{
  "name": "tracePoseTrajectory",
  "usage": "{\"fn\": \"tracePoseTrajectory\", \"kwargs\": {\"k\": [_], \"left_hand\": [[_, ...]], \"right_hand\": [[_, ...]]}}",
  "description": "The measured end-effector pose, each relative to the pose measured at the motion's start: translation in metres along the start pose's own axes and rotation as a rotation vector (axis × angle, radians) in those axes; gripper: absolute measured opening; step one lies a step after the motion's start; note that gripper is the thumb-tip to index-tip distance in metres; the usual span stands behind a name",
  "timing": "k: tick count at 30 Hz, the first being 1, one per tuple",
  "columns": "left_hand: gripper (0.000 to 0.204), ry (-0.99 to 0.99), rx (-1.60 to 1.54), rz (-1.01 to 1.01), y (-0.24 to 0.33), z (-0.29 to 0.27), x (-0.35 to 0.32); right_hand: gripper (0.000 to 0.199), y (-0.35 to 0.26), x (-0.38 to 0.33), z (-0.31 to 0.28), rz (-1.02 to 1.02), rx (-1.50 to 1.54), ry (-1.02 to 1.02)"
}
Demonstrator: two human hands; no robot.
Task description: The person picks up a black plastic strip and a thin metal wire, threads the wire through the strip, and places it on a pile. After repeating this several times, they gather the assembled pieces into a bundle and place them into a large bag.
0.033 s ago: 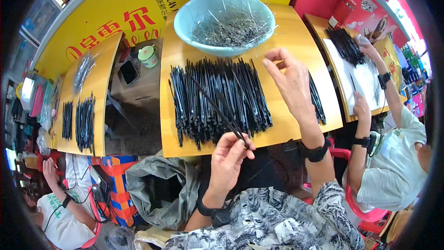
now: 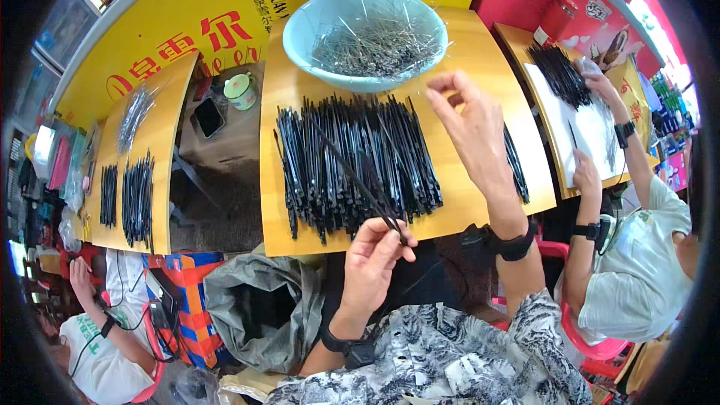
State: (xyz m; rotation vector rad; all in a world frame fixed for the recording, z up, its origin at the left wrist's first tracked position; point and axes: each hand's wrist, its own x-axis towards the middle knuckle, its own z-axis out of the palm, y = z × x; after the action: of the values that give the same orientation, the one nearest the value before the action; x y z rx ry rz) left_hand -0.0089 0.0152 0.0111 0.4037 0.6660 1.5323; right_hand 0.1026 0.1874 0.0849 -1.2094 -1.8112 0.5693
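Note:
Near the table's front edge, my left hand (image 2: 367, 266) pinches a few thin black strips (image 2: 351, 174) between thumb and fingers. The strips slant up and away to the left, over a wide pile of similar black strips (image 2: 330, 150). My right hand (image 2: 476, 131) is raised over the table, right of the pile and just below a light blue bowl (image 2: 307, 60). Its thumb and index finger are drawn together in a pinch; anything between them is too fine to make out. Thin silvery wires (image 2: 379, 45) fill the bowl, some sticking up past its rim.
More black strips (image 2: 516, 165) lie behind my right wrist. To the left are a phone (image 2: 208, 117), a lidded green cup (image 2: 240, 90) and a second table with strip bundles (image 2: 138, 199). A grey sack (image 2: 225, 292) stands below. Co-workers sit at both sides; the right one handles strips (image 2: 561, 75).
Both hands have shifted only very slightly: the left a little down and right with its strips, the right a little upward. The pile and bowl look the same.

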Motion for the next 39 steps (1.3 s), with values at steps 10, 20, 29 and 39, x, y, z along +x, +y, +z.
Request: {"fn": "tracePoseTrajectory", "kwargs": {"k": [10,20,29,39], "left_hand": [[0.013,-0.078,0.005,-0.057,-0.001,-0.003,-0.002],[0.016,-0.118,0.061,-0.05,0.002,-0.008,-0.002],[0.015,-0.103,0.056,-0.039,0.004,-0.009,-0.003],[0.016,-0.104,0.027,-0.038,0.003,-0.006,-0.007]], "right_hand": [[0.01,-0.013,0.109,0.056,-0.42,-0.581,-0.107],[0.016,-0.012,0.137,0.087,-0.29,-0.722,-0.225],[0.018,-0.024,0.133,0.088,-0.225,-0.845,-0.284],[0.018,-0.034,0.131,0.077,-0.24,-0.835,-0.22]]}}
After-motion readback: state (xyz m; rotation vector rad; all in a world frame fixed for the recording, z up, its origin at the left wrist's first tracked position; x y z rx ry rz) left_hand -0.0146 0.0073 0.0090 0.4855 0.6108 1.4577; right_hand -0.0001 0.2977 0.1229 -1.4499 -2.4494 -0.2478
